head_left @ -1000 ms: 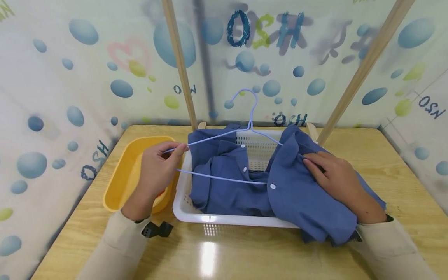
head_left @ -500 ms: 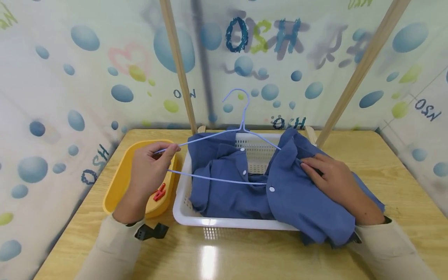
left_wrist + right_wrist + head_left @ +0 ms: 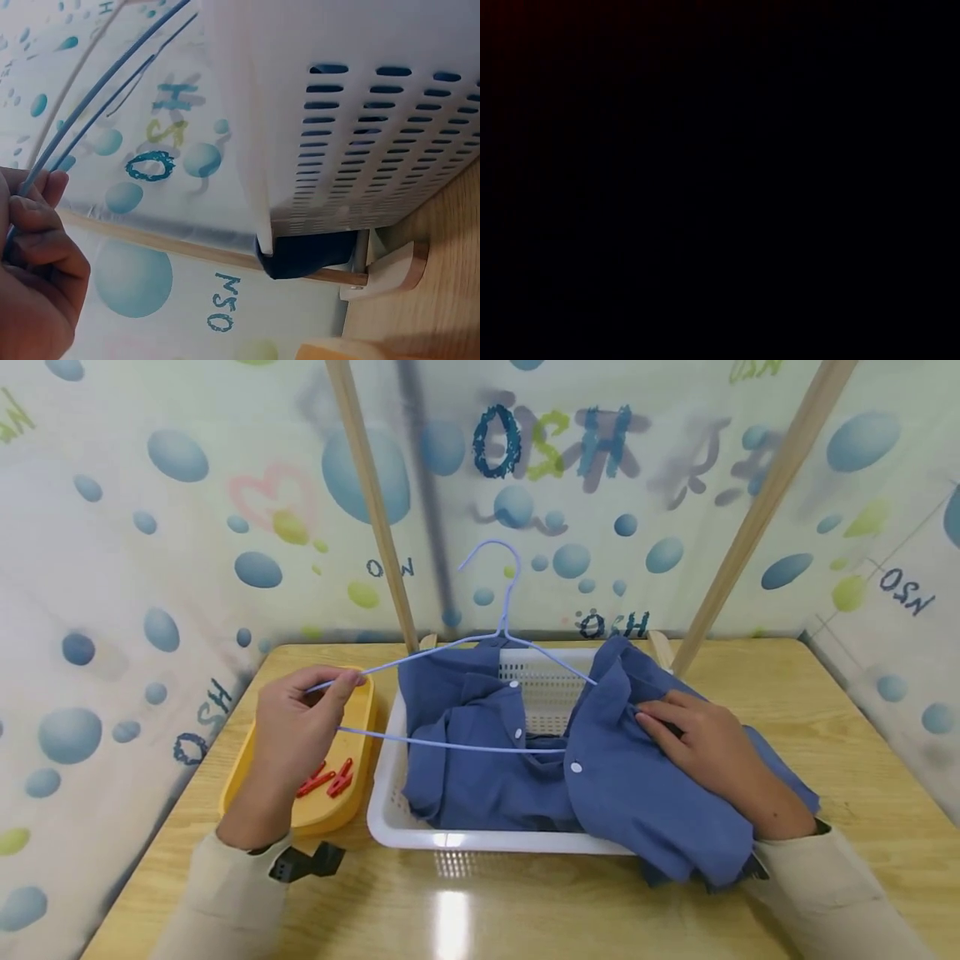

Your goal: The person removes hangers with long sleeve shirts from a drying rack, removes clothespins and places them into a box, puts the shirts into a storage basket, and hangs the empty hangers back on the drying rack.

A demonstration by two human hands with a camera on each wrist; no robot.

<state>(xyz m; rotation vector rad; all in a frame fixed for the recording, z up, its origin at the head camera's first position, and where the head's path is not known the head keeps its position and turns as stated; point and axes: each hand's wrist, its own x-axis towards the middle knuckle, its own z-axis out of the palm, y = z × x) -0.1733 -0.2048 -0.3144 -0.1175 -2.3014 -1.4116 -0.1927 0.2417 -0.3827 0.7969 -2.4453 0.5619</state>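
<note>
In the head view my left hand (image 3: 300,727) grips the left end of a light-blue wire hanger (image 3: 450,745), its hook pointing up. The hanger's right end goes into a blue shirt (image 3: 652,802) with white buttons and is hidden under the cloth. My right hand (image 3: 701,743) pinches the shirt near its collar. Much of the shirt lies in a white perforated basket (image 3: 405,810), and its right part drapes over the basket's front rim. The left wrist view has the left hand (image 3: 37,277) curled round the hanger wire (image 3: 97,90). The right wrist view is dark.
Left of the basket, partly behind my left hand, stands a yellow tub (image 3: 360,785) with red clothespins (image 3: 341,778) in it. Two wooden poles (image 3: 375,510) rise behind the basket at the back of the wooden table (image 3: 525,910). A printed curtain hangs behind.
My left hand has moved left with the hanger, whose hook has shifted left too. The red clothespins in the tub have come into view. My right hand keeps its hold on the shirt.
</note>
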